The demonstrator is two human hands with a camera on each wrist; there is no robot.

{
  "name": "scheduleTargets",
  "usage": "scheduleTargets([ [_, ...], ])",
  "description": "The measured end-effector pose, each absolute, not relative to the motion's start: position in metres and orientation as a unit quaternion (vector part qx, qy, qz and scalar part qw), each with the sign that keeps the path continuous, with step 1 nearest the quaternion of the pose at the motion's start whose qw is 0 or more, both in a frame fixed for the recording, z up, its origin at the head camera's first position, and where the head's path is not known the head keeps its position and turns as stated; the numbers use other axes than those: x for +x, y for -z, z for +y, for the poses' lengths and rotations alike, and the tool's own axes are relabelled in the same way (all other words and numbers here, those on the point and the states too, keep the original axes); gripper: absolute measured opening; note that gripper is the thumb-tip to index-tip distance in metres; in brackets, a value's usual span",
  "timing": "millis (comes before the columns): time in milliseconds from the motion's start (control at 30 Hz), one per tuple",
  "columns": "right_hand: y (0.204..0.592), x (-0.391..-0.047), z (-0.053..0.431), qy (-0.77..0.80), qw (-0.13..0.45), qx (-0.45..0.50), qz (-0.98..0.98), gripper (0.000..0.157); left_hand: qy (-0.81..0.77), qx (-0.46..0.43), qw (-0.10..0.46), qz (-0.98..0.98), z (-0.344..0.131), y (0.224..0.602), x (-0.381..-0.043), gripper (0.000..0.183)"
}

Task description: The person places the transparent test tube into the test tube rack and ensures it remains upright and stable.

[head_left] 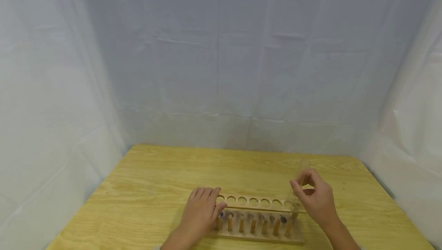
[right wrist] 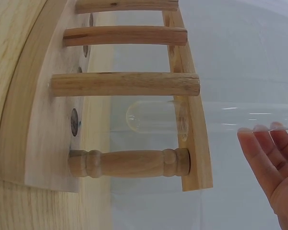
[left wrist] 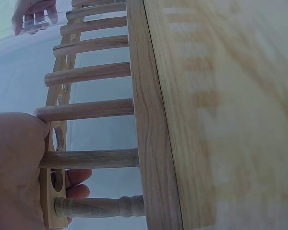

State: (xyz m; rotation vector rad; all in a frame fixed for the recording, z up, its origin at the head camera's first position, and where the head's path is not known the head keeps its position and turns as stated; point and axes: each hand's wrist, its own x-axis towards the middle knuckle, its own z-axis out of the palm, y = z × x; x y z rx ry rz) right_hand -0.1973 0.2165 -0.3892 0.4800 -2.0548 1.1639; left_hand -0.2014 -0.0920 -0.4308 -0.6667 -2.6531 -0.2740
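A wooden test tube rack (head_left: 257,236) stands on the table, with a row of holes along its top bar and upright pegs on its base. My left hand (head_left: 200,211) grips the left end of the top bar; in the left wrist view, fingertips (left wrist: 78,177) show behind it. A clear glass test tube (right wrist: 225,115) is pinched in my right hand (head_left: 319,198), above the rack's right end. In the right wrist view its rounded end passes through the end hole of the top bar, apart from the round recess (right wrist: 74,122) in the base.
The wood-grain table (head_left: 145,188) reaches back to a pale hanging sheet (head_left: 193,73). More white sheeting hangs at the left (head_left: 51,100) and at the right (head_left: 411,127). A turned end post (right wrist: 129,164) joins the rack's base and top bar.
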Motion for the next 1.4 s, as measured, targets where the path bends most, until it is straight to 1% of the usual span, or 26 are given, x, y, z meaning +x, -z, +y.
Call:
scheduleTargets([
  [400,0.3902,-0.1974,0.2168,-0.452,0.35,0.177,-0.801,0.026,0.093,-0.242,0.206,-0.944,-0.092,0.4311,-0.2011,0.049],
  [1000,0.3932,-0.1995,0.2215,-0.464,0.336,0.193,-0.796,0.023,0.094,-0.24,0.201,-0.945,-0.0922,0.4312,-0.2022,0.049],
  [1167,0.3895,-0.1969,0.2192,-0.463,0.339,0.192,-0.796,0.024,0.096,-0.241,0.199,-0.945,-0.0921,0.4308,-0.2024,0.049],
  [1400,0.3951,-0.2011,0.223,-0.462,0.344,0.207,-0.791,0.024,0.092,-0.239,0.196,-0.947,-0.0921,0.4307,-0.202,0.05],
])
